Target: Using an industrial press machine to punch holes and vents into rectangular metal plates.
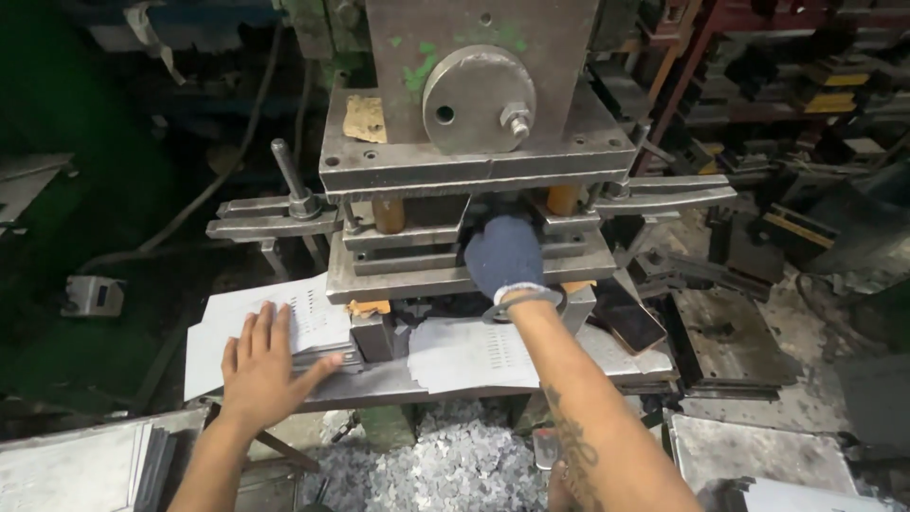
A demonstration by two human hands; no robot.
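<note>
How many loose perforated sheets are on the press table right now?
2: one sheet lies under the bare left hand; the other sheet lies below the gloved right hand. More may be hidden.

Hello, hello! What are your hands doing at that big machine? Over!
Left hand flat on perforated sheet stack. Gloved right hand inside press die. Punched sheet under right forearm. Scrap pile below.
</note>
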